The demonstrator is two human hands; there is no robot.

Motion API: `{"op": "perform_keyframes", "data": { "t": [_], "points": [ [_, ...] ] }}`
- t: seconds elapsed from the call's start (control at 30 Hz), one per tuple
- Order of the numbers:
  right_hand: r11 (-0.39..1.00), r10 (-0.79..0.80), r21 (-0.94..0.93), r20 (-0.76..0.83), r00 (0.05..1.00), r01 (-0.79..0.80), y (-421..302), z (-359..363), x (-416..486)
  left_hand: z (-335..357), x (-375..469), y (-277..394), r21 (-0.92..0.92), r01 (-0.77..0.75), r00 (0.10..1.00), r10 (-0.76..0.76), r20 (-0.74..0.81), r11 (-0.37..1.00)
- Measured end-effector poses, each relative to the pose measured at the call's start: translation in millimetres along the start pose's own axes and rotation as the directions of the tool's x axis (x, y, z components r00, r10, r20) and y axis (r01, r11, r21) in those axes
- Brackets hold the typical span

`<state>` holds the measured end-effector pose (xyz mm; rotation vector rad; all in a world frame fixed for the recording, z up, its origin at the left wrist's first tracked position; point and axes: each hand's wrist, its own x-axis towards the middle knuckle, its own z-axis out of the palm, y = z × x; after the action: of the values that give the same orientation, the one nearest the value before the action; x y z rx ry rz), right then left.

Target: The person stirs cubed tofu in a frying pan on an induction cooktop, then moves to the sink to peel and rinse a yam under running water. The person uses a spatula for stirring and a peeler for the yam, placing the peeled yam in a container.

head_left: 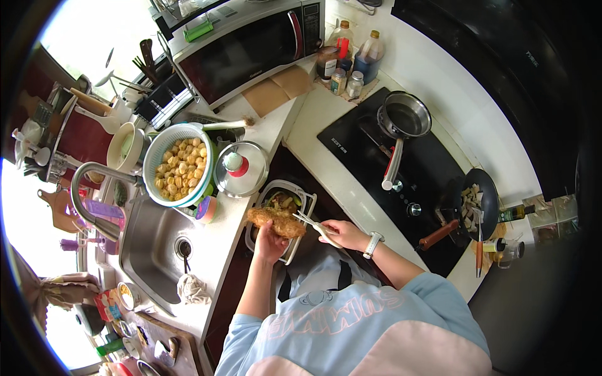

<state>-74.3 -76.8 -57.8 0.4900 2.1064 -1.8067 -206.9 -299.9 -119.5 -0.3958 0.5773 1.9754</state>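
Note:
A long, rough brown piece of food, perhaps a root (pixel 277 223), lies in my left hand (pixel 271 244), which grips it from below. Light-handled scissors (pixel 324 232) are in my right hand (pixel 347 235), their blades parted and pointing at the right end of the brown piece. A white watch is on my right wrist. Both hands are over a white-rimmed waste bin (pixel 301 249) that hangs at the counter's edge and holds food scraps. Whether the blades touch the piece, I cannot tell.
Left of the bin are a glass pot lid (pixel 257 181), a colander (pixel 149 174) of round yellowish food and a steel sink (pixel 146 254). On the black cooktop (pixel 343 136) stand a small saucepan (pixel 423 115) and a wok (pixel 493 207) holding chopped pieces. A microwave (pixel 244 47) stands ahead.

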Motion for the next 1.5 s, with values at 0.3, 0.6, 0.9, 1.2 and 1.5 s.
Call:
{"op": "perform_keyframes", "data": {
  "t": [0.3,0.6,0.9,1.2,1.5],
  "points": [
    [0.868,-0.188,-0.470,-0.006,0.982,0.163,-8.4,33.0,8.7,1.4,16.1,5.5,0.062,0.012,0.999,-0.009,-0.053,0.998],
    [0.778,-0.142,-0.628,-0.147,0.979,0.019,-32.8,88.4,20.6,-10.2,34.5,11.9,0.000,0.014,0.975,-0.014,-0.222,1.000],
    [0.786,-0.043,-0.610,-0.219,0.975,-0.102,-42.0,101.9,22.8,-24.4,44.1,11.6,0.029,0.030,0.976,-0.023,-0.218,0.999],
    [0.895,0.018,-0.422,-0.286,0.958,-0.142,-15.9,109.0,31.3,-29.9,44.7,19.2,0.051,0.090,0.971,-0.077,-0.225,0.995],
    [0.920,0.124,-0.328,-0.280,0.952,-0.216,-17.8,109.5,37.6,-37.5,37.8,26.8,0.092,0.118,0.980,-0.101,-0.171,0.989]
  ]
}}
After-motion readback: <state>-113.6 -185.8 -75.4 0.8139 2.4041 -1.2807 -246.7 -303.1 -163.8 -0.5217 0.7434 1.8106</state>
